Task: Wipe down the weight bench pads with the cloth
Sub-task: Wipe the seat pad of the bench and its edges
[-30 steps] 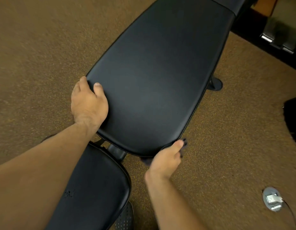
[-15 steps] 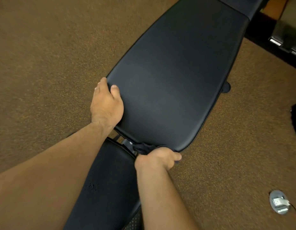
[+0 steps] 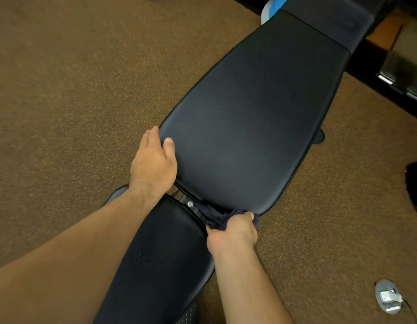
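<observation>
The seat pad, black and glossy, was seen nearest the camera at the lower middle, crossed on its left side by the left forearm. The right hand was found at the seat pad's far right corner, its fingers curled tight around a bunched dark cloth. The cloth was held against the near edge of the back pad, toward that pad's near right corner, and part of it hung into the gap between the two pads. In that gap a small metal bolt was visible on the frame, just beside the cloth. The left hand was laid over the back pad's near left corner, with the thumb resting on the top surface and the fingers wrapped over the left edge, so that the corner was gripped. The back pad was stretched away toward the upper right, where a dark fabric band was seen across its far end. Brown speckled carpet was spread beneath the bench, and a round floor outlet was set in it at the lower right.
</observation>
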A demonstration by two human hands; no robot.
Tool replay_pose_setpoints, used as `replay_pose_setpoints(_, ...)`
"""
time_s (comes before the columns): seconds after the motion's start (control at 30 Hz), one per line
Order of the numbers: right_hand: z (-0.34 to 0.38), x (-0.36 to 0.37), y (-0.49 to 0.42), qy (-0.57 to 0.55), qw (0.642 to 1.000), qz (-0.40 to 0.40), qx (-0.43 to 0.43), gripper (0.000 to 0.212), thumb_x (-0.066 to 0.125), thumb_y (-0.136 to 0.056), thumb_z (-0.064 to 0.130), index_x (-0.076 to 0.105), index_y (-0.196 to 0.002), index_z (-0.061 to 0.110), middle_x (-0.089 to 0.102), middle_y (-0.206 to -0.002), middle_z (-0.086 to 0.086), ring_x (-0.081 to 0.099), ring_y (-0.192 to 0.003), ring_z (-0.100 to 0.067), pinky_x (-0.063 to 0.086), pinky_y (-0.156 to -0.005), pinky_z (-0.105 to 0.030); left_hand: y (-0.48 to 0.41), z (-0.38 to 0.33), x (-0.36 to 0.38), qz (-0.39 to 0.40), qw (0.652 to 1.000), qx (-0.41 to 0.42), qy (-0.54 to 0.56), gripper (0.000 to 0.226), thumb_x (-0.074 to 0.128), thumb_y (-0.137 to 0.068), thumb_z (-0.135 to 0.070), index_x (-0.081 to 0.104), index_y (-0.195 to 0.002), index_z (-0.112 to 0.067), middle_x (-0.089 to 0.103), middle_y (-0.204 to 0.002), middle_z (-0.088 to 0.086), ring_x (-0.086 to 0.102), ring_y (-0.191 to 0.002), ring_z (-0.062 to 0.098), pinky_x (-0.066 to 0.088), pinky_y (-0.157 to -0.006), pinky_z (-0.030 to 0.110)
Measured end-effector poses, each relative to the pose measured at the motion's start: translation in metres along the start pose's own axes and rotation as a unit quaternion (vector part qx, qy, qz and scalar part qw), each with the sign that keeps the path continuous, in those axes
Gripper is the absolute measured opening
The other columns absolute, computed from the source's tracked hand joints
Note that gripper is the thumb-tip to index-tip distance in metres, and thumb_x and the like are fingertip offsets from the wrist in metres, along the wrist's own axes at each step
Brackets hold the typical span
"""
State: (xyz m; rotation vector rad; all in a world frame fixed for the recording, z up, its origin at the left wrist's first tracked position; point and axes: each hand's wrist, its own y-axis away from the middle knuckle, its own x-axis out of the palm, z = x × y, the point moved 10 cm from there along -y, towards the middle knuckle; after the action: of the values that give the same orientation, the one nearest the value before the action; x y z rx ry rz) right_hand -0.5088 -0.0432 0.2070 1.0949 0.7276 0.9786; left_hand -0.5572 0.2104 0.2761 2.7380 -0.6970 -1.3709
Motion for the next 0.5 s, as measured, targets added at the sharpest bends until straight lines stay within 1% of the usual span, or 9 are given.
replay_pose_setpoints(0.03,0.001,0.001,0.000,0.003,1.000,0.019,-0.004,0.048,0.044,-0.104,0.034,0.036,-0.147,0.014,0.038,-0.151,-0.013,0.040,-0.134,-0.037,0.042,-0.102,-0.039,0.004,0.003,-0.004,-0.007,1.000,-0.001,-0.013,0.053,0.029,-0.104,-0.037,0.030,-0.149,-0.009,0.032,-0.154,0.007,0.030,-0.141,0.021,0.026,-0.112,0.034)
replay_pose_setpoints(0.07,0.002,0.002,0.002,0.012,0.999,0.053,-0.003,0.047,0.045,-0.103,0.039,0.040,-0.145,0.019,0.043,-0.148,-0.010,0.044,-0.132,-0.036,0.040,-0.103,-0.049,0.010,0.003,-0.008,-0.010,1.000,-0.001,-0.024,0.051,0.030,-0.103,-0.036,0.037,-0.145,-0.008,0.037,-0.150,0.008,0.037,-0.136,0.023,0.030,-0.107,0.034)
replay_pose_setpoints(0.1,0.004,0.000,0.006,0.048,0.997,0.064,-0.014,0.044,0.047,-0.102,0.040,0.043,-0.142,0.022,0.049,-0.144,-0.008,0.049,-0.127,-0.035,0.041,-0.101,-0.052,0.015,0.004,-0.012,-0.015,0.999,-0.001,-0.032,0.048,0.031,-0.103,-0.036,0.045,-0.139,-0.008,0.042,-0.143,0.008,0.045,-0.127,0.024,0.035,-0.102,0.033)
replay_pose_setpoints(0.17,0.010,-0.006,0.006,0.088,0.992,0.080,-0.046,0.040,0.052,-0.099,0.041,0.048,-0.137,0.028,0.058,-0.133,-0.007,0.060,-0.112,-0.034,0.050,-0.092,-0.052,0.025,-0.001,-0.014,-0.020,0.999,0.017,-0.037,0.042,0.034,-0.102,-0.036,0.057,-0.124,-0.009,0.050,-0.127,0.006,0.053,-0.110,0.024,0.041,-0.093,0.034)
replay_pose_setpoints(0.23,0.016,-0.010,0.010,0.101,0.987,0.100,-0.075,0.038,0.057,-0.097,0.040,0.051,-0.132,0.028,0.063,-0.121,-0.006,0.066,-0.098,-0.032,0.055,-0.083,-0.052,0.038,-0.016,-0.011,-0.013,0.998,0.057,-0.034,0.037,0.038,-0.101,-0.036,0.063,-0.112,-0.011,0.054,-0.112,0.004,0.055,-0.100,0.023,0.043,-0.089,0.035)
replay_pose_setpoints(0.3,0.020,-0.009,0.014,0.117,0.980,0.123,-0.101,0.033,0.059,-0.096,0.037,0.052,-0.126,0.025,0.066,-0.112,-0.005,0.068,-0.092,-0.030,0.056,-0.083,-0.053,0.048,-0.027,-0.006,-0.001,0.996,0.088,-0.030,0.035,0.041,-0.100,-0.035,0.066,-0.105,-0.011,0.056,-0.101,0.000,0.055,-0.096,0.021,0.042,-0.086,0.033)
replay_pose_setpoints(0.37,0.022,-0.005,0.018,0.158,0.966,0.151,-0.139,0.027,0.060,-0.095,0.039,0.055,-0.117,0.024,0.067,-0.105,-0.003,0.070,-0.089,-0.025,0.057,-0.084,-0.050,0.056,-0.030,-0.005,0.002,0.994,0.101,-0.036,0.034,0.043,-0.100,-0.034,0.067,-0.102,-0.011,0.058,-0.097,-0.001,0.055,-0.094,0.020,0.040,-0.083,0.031)
replay_pose_setpoints(0.43,0.027,-0.003,0.026,0.216,0.939,0.171,-0.204,0.031,0.063,-0.087,0.049,0.062,-0.107,0.025,0.070,-0.100,-0.004,0.071,-0.086,-0.023,0.058,-0.083,-0.047,0.064,-0.025,-0.005,0.004,0.994,0.099,-0.045,0.034,0.043,-0.100,-0.035,0.067,-0.105,-0.011,0.057,-0.097,-0.002,0.055,-0.095,0.019,0.040,-0.082,0.030)
replay_pose_setpoints(0.5,0.037,-0.004,0.035,0.314,0.884,0.184,-0.295,0.040,0.063,-0.080,0.058,0.066,-0.101,0.025,0.071,-0.097,-0.001,0.070,-0.088,-0.017,0.057,-0.084,-0.041,0.075,-0.016,-0.005,0.014,0.994,0.088,-0.056,0.034,0.042,-0.100,-0.036,0.066,-0.107,-0.013,0.056,-0.098,-0.004,0.054,-0.095,0.017,0.041,-0.082,0.031)
